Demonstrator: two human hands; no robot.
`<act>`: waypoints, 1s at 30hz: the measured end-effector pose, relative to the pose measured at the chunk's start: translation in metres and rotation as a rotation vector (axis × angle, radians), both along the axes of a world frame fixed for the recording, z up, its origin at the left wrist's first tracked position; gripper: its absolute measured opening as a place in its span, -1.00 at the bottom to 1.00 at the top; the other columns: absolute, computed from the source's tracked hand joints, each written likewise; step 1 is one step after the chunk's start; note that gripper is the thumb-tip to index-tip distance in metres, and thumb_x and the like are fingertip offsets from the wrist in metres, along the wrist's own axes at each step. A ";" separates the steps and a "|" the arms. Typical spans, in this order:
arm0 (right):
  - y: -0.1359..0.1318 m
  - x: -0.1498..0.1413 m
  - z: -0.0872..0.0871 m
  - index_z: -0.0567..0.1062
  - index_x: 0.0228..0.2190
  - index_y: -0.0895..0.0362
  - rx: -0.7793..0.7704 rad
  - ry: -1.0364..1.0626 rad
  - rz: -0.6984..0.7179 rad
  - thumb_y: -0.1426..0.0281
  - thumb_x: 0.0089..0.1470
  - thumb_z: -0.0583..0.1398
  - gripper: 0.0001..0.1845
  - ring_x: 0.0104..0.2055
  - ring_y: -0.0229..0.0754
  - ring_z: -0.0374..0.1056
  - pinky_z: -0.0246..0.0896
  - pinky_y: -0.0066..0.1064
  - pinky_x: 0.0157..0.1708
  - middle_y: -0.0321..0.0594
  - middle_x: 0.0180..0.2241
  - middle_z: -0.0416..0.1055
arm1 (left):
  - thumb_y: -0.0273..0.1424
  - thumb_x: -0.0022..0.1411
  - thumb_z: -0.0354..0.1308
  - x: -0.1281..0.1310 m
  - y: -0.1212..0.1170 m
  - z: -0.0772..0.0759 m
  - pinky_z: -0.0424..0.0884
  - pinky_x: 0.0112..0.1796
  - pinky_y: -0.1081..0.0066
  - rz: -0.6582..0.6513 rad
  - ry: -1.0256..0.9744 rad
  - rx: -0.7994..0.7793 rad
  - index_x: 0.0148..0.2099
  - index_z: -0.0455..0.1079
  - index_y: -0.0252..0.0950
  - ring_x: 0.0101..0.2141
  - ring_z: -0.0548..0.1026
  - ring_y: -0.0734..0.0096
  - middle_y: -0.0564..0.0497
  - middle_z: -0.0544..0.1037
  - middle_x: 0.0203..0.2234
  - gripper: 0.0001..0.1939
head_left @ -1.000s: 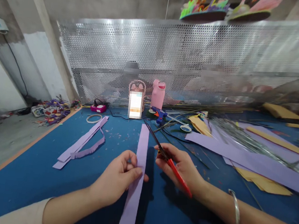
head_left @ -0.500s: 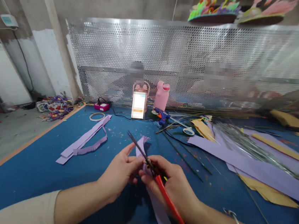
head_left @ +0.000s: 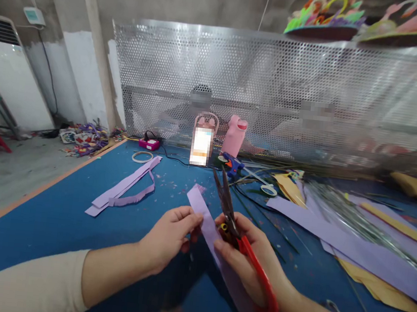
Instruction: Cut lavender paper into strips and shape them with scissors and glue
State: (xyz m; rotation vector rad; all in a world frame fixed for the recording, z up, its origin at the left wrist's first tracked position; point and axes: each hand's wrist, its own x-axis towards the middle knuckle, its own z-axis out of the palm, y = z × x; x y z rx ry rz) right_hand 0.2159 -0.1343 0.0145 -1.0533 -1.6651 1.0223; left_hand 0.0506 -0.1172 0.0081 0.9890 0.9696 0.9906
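Observation:
A long lavender paper strip (head_left: pixel 208 221) slants across the middle, its far end free above the blue table. My left hand (head_left: pixel 165 237) pinches the strip's left edge between thumb and fingers. Red-handled scissors (head_left: pixel 228 208) are held in my right hand (head_left: pixel 274 269), blades slightly apart and pointing away from me, to the right of the strip's far part. The thumb of that hand also presses on the strip, whose near end runs down below the hand. A small yellow piece shows by the scissors' pivot.
More lavender strips (head_left: pixel 125 184) and a tape roll (head_left: pixel 142 157) lie at left. Behind are a lit phone (head_left: pixel 200 147), a pink holder (head_left: pixel 234 138) and a blue glue gun (head_left: pixel 234 166). Lavender paper (head_left: pixel 352 238), yellow paper (head_left: pixel 377 288) and green stems (head_left: pixel 366 217) spread at right.
The strip went from lying straight ahead to slanting, its far end now nearer. My right hand came left to the strip with the scissors, whose blades have since parted. The view shifted left.

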 end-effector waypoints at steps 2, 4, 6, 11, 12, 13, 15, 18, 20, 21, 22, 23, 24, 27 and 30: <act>-0.001 -0.001 0.000 0.40 -0.29 0.12 0.016 -0.014 0.019 0.40 -0.05 0.23 -0.79 -0.42 -0.23 0.33 0.32 -0.46 -0.41 -0.27 -0.42 0.39 | -0.20 0.05 0.21 0.000 -0.001 0.000 0.04 -0.67 0.61 0.020 -0.016 0.019 -0.53 0.22 -0.31 -0.67 0.17 0.64 0.15 0.26 -0.69 -0.67; -0.003 -0.003 0.000 0.39 -0.30 0.12 0.039 -0.043 0.041 0.40 -0.04 0.21 -0.81 -0.45 -0.25 0.31 0.30 -0.48 -0.44 -0.29 -0.44 0.37 | -0.21 0.04 0.21 -0.001 -0.001 -0.001 0.04 -0.67 0.61 0.015 -0.038 0.030 -0.53 0.21 -0.31 -0.67 0.18 0.65 0.16 0.27 -0.68 -0.67; -0.004 -0.003 0.001 0.38 -0.31 0.11 0.074 -0.090 0.046 0.42 -0.03 0.18 -0.84 -0.46 -0.25 0.30 0.29 -0.48 -0.44 -0.30 -0.46 0.37 | -0.17 0.06 0.21 -0.003 0.000 -0.001 0.03 -0.67 0.62 -0.013 -0.018 0.054 -0.52 0.19 -0.30 -0.69 0.16 0.67 0.18 0.26 -0.70 -0.64; 0.008 0.016 0.006 0.36 -0.24 0.08 0.123 -0.271 0.003 0.28 0.09 0.15 -0.81 -0.50 -0.27 0.23 0.22 -0.48 -0.50 -0.32 -0.46 0.33 | -0.07 0.16 0.10 -0.012 0.009 0.004 0.01 -0.73 0.62 -0.040 0.181 0.084 -0.32 0.27 -0.28 -0.79 0.13 0.64 0.20 0.29 -0.81 -0.66; 0.013 0.025 0.008 0.35 -0.19 0.08 0.127 -0.310 0.004 0.21 0.11 0.13 -0.74 -0.49 -0.25 0.22 0.22 -0.47 -0.50 -0.31 -0.45 0.32 | -0.09 0.18 0.09 -0.014 0.011 0.005 0.05 -0.72 0.62 -0.028 0.195 0.072 -0.30 0.27 -0.29 -0.79 0.16 0.63 0.19 0.31 -0.81 -0.67; 0.018 0.033 0.009 0.34 -0.16 0.09 0.133 -0.346 0.022 0.15 0.12 0.11 -0.68 -0.48 -0.24 0.23 0.22 -0.45 -0.49 -0.29 -0.43 0.32 | -0.11 0.19 0.09 -0.016 0.013 0.006 0.11 -0.70 0.63 -0.010 0.190 0.058 -0.30 0.27 -0.29 -0.78 0.22 0.63 0.16 0.35 -0.80 -0.68; 0.028 0.050 0.012 0.30 -0.10 0.09 0.148 -0.399 0.069 0.03 0.12 0.07 -0.55 -0.41 -0.17 0.27 0.25 -0.40 -0.44 -0.23 -0.37 0.34 | -0.16 0.16 0.15 -0.019 0.016 0.008 0.24 -0.62 0.64 0.031 0.151 0.024 -0.36 0.23 -0.30 -0.71 0.35 0.62 0.11 0.42 -0.73 -0.70; 0.034 0.065 0.017 0.31 -0.09 0.08 0.147 -0.471 0.167 -0.06 0.13 0.00 -0.47 -0.38 -0.11 0.30 0.26 -0.35 -0.40 -0.20 -0.37 0.35 | -0.17 0.12 0.20 -0.022 0.017 0.009 0.34 -0.53 0.61 0.074 0.109 0.018 -0.41 0.19 -0.30 -0.61 0.45 0.58 0.11 0.44 -0.67 -0.67; 0.033 0.066 0.022 0.35 -0.10 0.08 0.127 -0.515 0.249 -0.08 0.12 -0.01 -0.45 -0.40 -0.09 0.31 0.26 -0.35 -0.41 -0.18 -0.40 0.37 | -0.14 0.14 0.18 -0.024 0.017 0.007 0.35 -0.53 0.60 0.094 0.137 0.071 -0.44 0.20 -0.30 -0.62 0.43 0.60 0.15 0.39 -0.69 -0.64; 0.030 0.064 0.025 0.37 -0.09 0.08 0.109 -0.536 0.296 -0.09 0.11 0.01 -0.43 -0.39 -0.08 0.33 0.27 -0.34 -0.41 -0.16 -0.38 0.39 | -0.13 0.15 0.17 -0.024 0.017 0.006 0.34 -0.54 0.61 0.104 0.165 0.114 -0.44 0.20 -0.30 -0.64 0.41 0.61 0.17 0.36 -0.70 -0.64; 0.028 0.062 0.027 0.37 -0.07 0.09 0.088 -0.554 0.337 -0.10 0.09 0.03 -0.40 -0.37 -0.07 0.34 0.28 -0.34 -0.39 -0.15 -0.35 0.41 | -0.12 0.15 0.16 -0.024 0.017 0.004 0.33 -0.55 0.61 0.111 0.195 0.157 -0.44 0.22 -0.30 -0.65 0.39 0.62 0.18 0.35 -0.70 -0.64; 0.025 0.059 0.029 0.36 -0.03 0.11 0.062 -0.572 0.372 -0.10 0.07 0.06 -0.37 -0.34 -0.05 0.35 0.29 -0.33 -0.36 -0.13 -0.31 0.43 | -0.13 0.16 0.15 -0.024 0.016 0.003 0.32 -0.56 0.62 0.112 0.223 0.194 -0.42 0.24 -0.31 -0.66 0.39 0.63 0.18 0.34 -0.70 -0.65; 0.023 0.056 0.030 0.35 0.01 0.12 0.037 -0.587 0.396 -0.11 0.06 0.07 -0.33 -0.31 -0.04 0.36 0.29 -0.32 -0.33 -0.12 -0.28 0.44 | -0.13 0.17 0.15 -0.023 0.016 0.002 0.31 -0.58 0.62 0.108 0.245 0.218 -0.39 0.27 -0.31 -0.66 0.40 0.62 0.18 0.35 -0.68 -0.67; 0.018 0.047 0.031 0.34 0.02 0.14 0.007 -0.611 0.396 -0.13 0.02 0.11 -0.28 -0.24 -0.02 0.36 0.29 -0.31 -0.25 -0.12 -0.21 0.44 | -0.12 0.21 0.08 -0.020 0.011 0.000 0.26 -0.66 0.62 0.065 0.260 0.203 -0.32 0.29 -0.30 -0.67 0.43 0.59 0.15 0.41 -0.59 -0.68; 0.016 0.040 0.029 0.36 -0.01 0.14 0.019 -0.633 0.317 -0.13 -0.08 0.19 -0.25 -0.23 -0.04 0.35 0.27 -0.31 -0.22 -0.13 -0.17 0.42 | -0.13 0.23 0.07 -0.019 0.004 0.001 0.28 -0.63 0.61 0.035 0.249 0.207 -0.30 0.31 -0.31 -0.64 0.44 0.58 0.11 0.46 -0.55 -0.69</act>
